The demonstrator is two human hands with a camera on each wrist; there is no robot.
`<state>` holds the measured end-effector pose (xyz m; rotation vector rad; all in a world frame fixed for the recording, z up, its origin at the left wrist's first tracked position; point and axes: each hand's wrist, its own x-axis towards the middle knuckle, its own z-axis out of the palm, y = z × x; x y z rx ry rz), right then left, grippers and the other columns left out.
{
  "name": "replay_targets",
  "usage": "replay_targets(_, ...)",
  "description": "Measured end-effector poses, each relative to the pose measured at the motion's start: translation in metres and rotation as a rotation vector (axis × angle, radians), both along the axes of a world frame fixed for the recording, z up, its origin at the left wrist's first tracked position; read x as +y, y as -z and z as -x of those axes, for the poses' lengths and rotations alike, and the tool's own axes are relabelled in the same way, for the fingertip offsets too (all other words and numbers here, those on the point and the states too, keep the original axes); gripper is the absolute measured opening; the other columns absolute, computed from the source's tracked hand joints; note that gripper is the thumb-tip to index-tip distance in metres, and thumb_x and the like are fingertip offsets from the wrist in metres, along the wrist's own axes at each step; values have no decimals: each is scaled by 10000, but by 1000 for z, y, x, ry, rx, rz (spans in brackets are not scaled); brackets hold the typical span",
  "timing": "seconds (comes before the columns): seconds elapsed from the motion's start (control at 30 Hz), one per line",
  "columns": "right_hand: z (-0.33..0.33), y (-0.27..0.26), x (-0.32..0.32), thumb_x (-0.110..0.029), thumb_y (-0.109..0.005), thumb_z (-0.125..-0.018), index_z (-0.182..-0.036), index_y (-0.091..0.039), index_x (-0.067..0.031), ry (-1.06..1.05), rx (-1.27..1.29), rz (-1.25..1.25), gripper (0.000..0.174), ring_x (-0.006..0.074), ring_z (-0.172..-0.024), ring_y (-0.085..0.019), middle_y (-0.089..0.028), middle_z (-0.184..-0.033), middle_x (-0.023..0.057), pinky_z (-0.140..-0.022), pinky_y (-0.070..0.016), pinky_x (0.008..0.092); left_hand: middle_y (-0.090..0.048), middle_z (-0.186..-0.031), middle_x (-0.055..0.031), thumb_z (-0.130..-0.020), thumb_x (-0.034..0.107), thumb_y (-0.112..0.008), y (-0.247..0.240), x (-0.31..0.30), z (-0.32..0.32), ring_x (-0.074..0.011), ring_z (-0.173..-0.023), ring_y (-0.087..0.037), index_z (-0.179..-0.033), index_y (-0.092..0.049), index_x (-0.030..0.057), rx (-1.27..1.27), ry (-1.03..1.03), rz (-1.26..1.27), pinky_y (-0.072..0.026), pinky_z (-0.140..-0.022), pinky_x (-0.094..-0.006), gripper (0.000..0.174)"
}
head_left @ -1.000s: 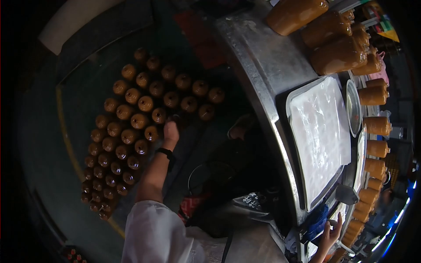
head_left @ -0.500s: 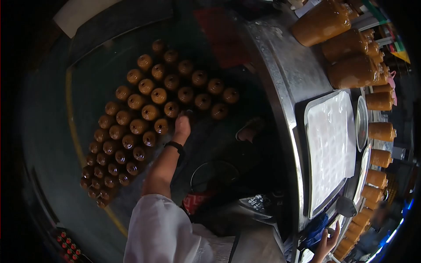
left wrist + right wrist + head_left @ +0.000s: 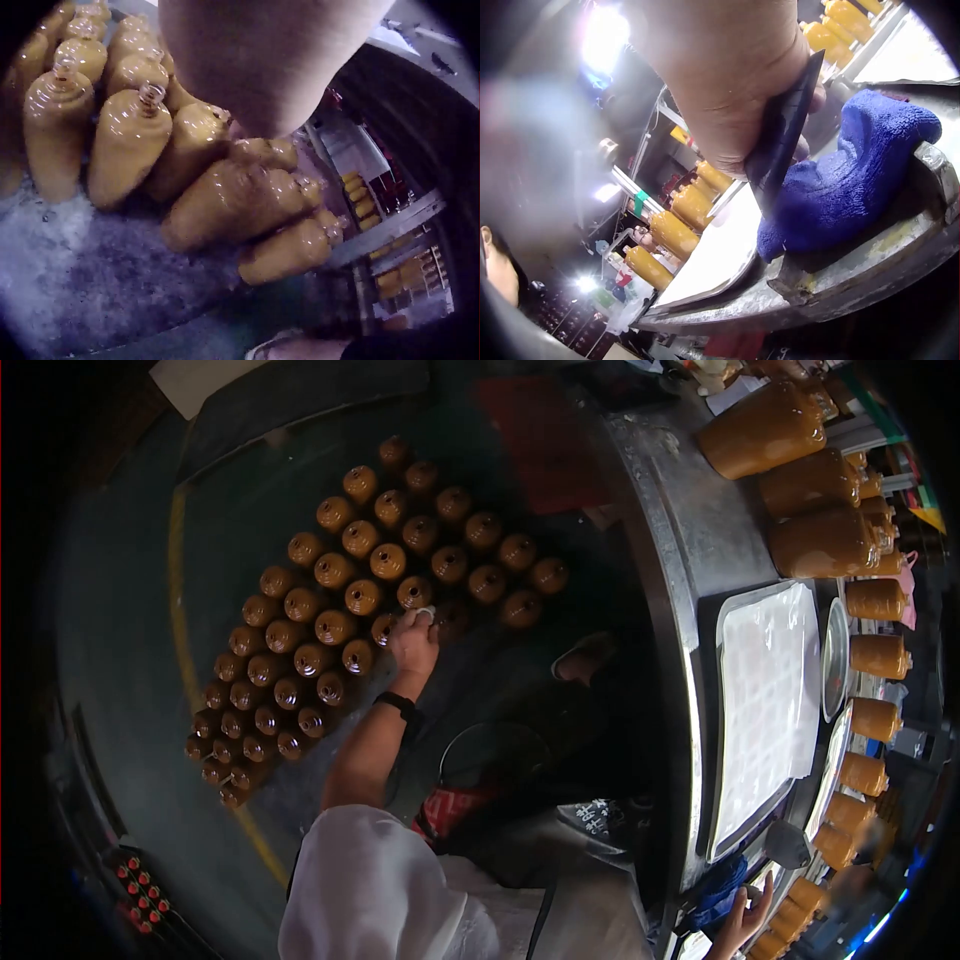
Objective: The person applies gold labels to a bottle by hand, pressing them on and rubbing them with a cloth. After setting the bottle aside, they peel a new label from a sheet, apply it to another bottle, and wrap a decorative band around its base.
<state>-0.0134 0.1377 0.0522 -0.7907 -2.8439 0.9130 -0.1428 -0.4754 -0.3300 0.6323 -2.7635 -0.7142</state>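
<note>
In the head view my left hand, with a dark band at its wrist, reaches over the near edge of a dense group of brown glazed bottles. A small whitish round piece shows pinched at its fingertips, beside the nearest bottles. Those bottles have narrow glossy necks in the left wrist view, where my fingers are hidden. Farther right, my right hand is bent at the bench edge next to a blue cloth. It grips a dark flat wedge-shaped piece.
A metal bench curves along the right, carrying a tray with a white sheet, a round pan and larger brown jars. A grey piece lies beyond my right hand. Red-topped items stand lower left on the floor.
My head view has shifted, so bottles and bench sit farther right. My left hand stays low at the bottles' near edge, and the whitish piece now shows at its fingertips. My right hand stays beside the cloth.
</note>
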Motion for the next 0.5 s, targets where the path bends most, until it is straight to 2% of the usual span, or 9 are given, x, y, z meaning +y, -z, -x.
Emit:
replay_targets(0.03,-1,2,3,-40,-619,-928,-1477,-427,-51,-13,4,-2,582,55,-780,-486,-595,-901,7,-692,-383,195,-624,-1102,-120,-707,66,-721,-3,-3,-6,-360,-1070,-581,-979,-676,87,61,-60,221,-480,-892,-486,276)
replay_targets(0.07,-2,4,8,-39,-619,-928,-1478,-427,-51,-28,9,-5,582,55,-778,-485,-594,-900,7,-690,-381,196,-626,-1095,-107,-700,86,-729,-9,-10,-9,-354,-1054,-580,-983,-672,95,32,-122,242,-456,-914,-517,289)
replay_targets(0.13,-2,5,12,-40,-619,-929,-1478,-428,-52,-66,15,-19,581,56,-773,-481,-591,-899,6,-688,-378,196,-620,-1082,-109,-722,64,-700,-12,-21,-19,-345,-1031,-589,-1003,-663,100,-59,-219,415,-487,-876,-482,286)
replay_targets(0.2,1,7,12,-41,-618,-931,-1477,-429,-55,-110,20,-42,578,57,-765,-477,-586,-898,4,-689,-375,194,-612,-1073,-115,-746,42,-668,12,-40,-35,-348,-1023,-594,-1019,-649,95,-182,-223,341,-508,-847,-466,279)
replay_targets(0.3,2,-3,-3,-80,-717,-903,-1449,-459,-52,46,-49,8,604,148,-829,-604,-663,-981,70,-724,-506,271,-600,-1065,-128,-786,17,-619,32,-51,-43,-356,-1014,-599,-1042,-629,88,-235,-203,251,-533,-811,-451,266)
replay_targets(0.4,-4,0,4,-67,-718,-899,-1438,-465,-31,23,-32,12,597,150,-834,-603,-662,-973,79,-738,-507,270,-594,-1063,-142,-815,17,-594,45,-54,-42,-371,-1012,-598,-1059,-613,82,-230,-208,209,-540,-809,-456,253)
replay_targets(0.5,-4,-2,-2,-63,-712,-902,-1433,-466,-16,35,-25,15,587,137,-801,-588,-659,-968,80,-694,-493,259,-593,-1064,-154,-829,24,-589,52,-53,-40,-379,-1014,-595,-1072,-607,76,-225,-246,184,-540,-817,-460,249)
